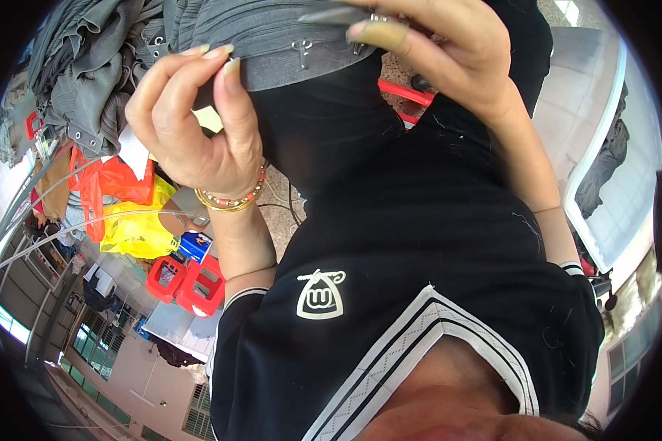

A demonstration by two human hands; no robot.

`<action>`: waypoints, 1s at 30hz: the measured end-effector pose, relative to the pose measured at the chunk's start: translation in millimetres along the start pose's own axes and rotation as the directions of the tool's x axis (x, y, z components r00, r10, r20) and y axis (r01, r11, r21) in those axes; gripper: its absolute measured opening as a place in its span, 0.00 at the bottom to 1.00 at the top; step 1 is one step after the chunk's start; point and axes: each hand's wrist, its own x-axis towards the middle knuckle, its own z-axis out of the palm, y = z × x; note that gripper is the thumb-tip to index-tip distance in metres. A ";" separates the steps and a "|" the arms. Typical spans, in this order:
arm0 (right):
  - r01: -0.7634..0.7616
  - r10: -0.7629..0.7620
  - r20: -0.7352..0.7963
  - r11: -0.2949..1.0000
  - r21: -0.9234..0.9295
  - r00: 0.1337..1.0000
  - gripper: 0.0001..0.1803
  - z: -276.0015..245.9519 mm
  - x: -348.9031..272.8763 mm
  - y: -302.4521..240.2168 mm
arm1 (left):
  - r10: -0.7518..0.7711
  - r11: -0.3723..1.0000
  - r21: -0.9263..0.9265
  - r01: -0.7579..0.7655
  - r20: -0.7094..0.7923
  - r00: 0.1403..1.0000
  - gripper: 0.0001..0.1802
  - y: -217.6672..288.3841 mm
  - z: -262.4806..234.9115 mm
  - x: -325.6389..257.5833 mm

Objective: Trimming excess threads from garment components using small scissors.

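Note:
Across my lap lies a grey ribbed garment [272, 62] with small metal fittings on it; one hook-like fitting [301, 53] shows on its band. My left hand [198, 121] is raised at the garment's left edge, thumb and fingertips pinched together. Whatever sits between those tips is too small to make out. Above the garment's right side, my right hand [449, 55] is closed round small metal snips [335, 15], whose grey blades are smeared by motion and point left. A yellowish cover wraps the right thumb, and a ring is on a finger.
More grey garments with metal eyelets [88, 81] are heaped at the far left. Below them are a red plastic bag [118, 180], a yellow bag [136, 228] and red plastic stools [202, 287]. On the right stands a pale, curved-edged tray or table [577, 110] with dark cloth.

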 end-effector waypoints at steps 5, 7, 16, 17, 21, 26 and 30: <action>-0.161 0.164 -0.030 0.983 0.084 0.986 0.20 -0.7 0.9 5.7 | -0.124 0.992 -0.007 0.124 -0.041 0.991 0.07 -15.3 -4.9 0.6; -0.205 0.206 -0.022 0.978 0.045 0.978 0.20 -1.6 1.8 3.8 | -0.329 0.933 -0.168 0.317 -0.048 0.943 0.06 -28.8 -6.2 -8.5; -0.264 0.263 0.016 0.963 0.059 0.965 0.22 -3.6 5.2 -3.7 | -0.229 0.893 -0.397 0.210 -0.002 0.973 0.15 -19.6 -13.5 4.3; -0.287 0.286 0.025 0.954 0.085 0.958 0.22 -3.6 5.0 -4.5 | -0.188 0.897 -0.406 0.175 0.007 0.982 0.19 -15.0 -12.9 10.1; -0.280 0.279 0.022 0.957 0.077 0.960 0.22 -7.7 0.5 -1.7 | -0.043 0.999 -0.018 0.051 0.320 0.947 0.21 14.6 -15.0 41.4; -0.261 0.260 0.031 0.963 0.071 0.965 0.22 -11.7 -1.2 -2.4 | -0.041 0.999 0.024 0.034 0.415 0.909 0.18 18.6 -16.9 54.8; -0.194 0.194 0.013 0.974 0.119 0.981 0.22 -13.0 -2.3 0.9 | -0.131 0.988 -0.018 0.155 0.445 0.886 0.15 28.0 -17.0 64.0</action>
